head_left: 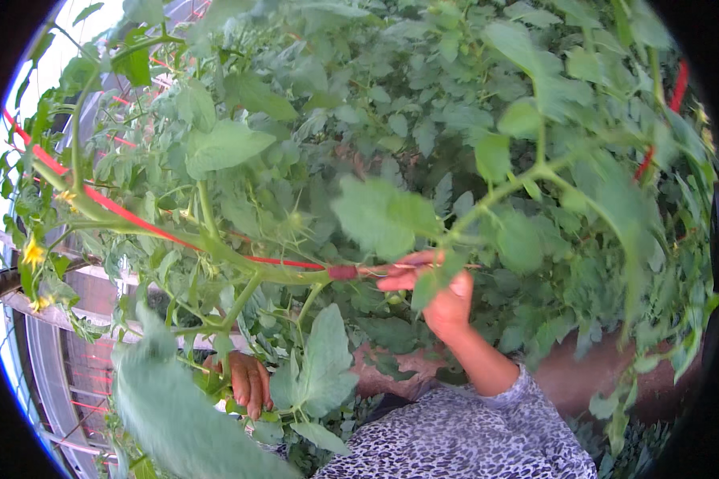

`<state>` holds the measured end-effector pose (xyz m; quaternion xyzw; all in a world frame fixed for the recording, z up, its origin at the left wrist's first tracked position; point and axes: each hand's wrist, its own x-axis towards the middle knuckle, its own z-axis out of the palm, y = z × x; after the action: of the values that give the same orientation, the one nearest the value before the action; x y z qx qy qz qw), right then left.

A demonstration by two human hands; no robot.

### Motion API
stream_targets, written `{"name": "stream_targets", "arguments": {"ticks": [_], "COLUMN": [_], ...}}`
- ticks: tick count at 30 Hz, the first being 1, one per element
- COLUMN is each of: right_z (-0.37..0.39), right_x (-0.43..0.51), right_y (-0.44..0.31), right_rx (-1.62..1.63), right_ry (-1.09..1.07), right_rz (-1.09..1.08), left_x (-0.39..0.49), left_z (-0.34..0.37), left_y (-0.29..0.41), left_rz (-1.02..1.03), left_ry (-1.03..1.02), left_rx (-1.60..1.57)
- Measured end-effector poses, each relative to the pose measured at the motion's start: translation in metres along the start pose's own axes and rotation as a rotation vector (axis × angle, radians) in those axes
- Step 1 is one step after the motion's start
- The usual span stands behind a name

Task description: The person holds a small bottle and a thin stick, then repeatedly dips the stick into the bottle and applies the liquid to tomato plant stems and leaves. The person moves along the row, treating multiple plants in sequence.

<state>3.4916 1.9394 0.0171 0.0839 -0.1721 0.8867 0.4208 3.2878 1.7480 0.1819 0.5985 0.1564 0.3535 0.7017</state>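
Observation:
A thick green tomato stem runs from the upper left to the centre, with red twine along it. A dark red wrap sits at its right end. Just right of that, my right hand has its fingers closed around a thin pale strand; leaves partly cover the hand. At the lower left, my left hand hangs among stems and leaves, fingers pointing down. Foliage hides its thumb and palm, so whether it grips anything is unclear. A large blurred leaf is close to the camera.
Dense tomato foliage fills the background. A leafy branch crosses in front on the right. Yellow flowers hang at the left, near a greenhouse frame bar. More red twine shows at the upper right.

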Motion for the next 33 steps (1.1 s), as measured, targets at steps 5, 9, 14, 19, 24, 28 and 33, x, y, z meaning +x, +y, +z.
{"name": "stream_targets", "arguments": {"ticks": [5, 9, 14, 19, 24, 28, 33], "right_z": [-0.020, -0.015, 0.011, 0.018, -0.002, -0.008, -0.004], "right_x": [-0.006, -0.016, -0.005, 0.008, 0.013, 0.013, 0.014], "right_y": [0.004, 0.015, 0.036, 0.043, 0.054, 0.057, 0.063], "right_rx": [0.122, -0.111, -0.427, -0.123, -0.340, -0.220, -0.057], "right_ry": [-0.076, 0.145, 0.172, 0.207, 0.380, 0.349, 0.285], "right_rz": [0.124, 0.199, -0.170, -0.001, 0.101, -0.004, 0.137], "left_x": [-0.008, -0.014, -0.013, -0.014, -0.004, 0.005, 0.005], "left_z": [0.026, 0.029, 0.029, 0.022, 0.023, 0.025, 0.022], "left_y": [0.001, 0.000, 0.001, 0.007, 0.004, -0.001, 0.006], "left_rz": [0.192, 0.189, 0.142, 0.072, 0.192, 0.242, 0.183], "left_ry": [0.342, 0.328, 0.315, 0.230, 0.344, 0.390, 0.342], "left_rx": [0.176, 0.192, 0.140, 0.196, 0.210, 0.186, 0.213]}}
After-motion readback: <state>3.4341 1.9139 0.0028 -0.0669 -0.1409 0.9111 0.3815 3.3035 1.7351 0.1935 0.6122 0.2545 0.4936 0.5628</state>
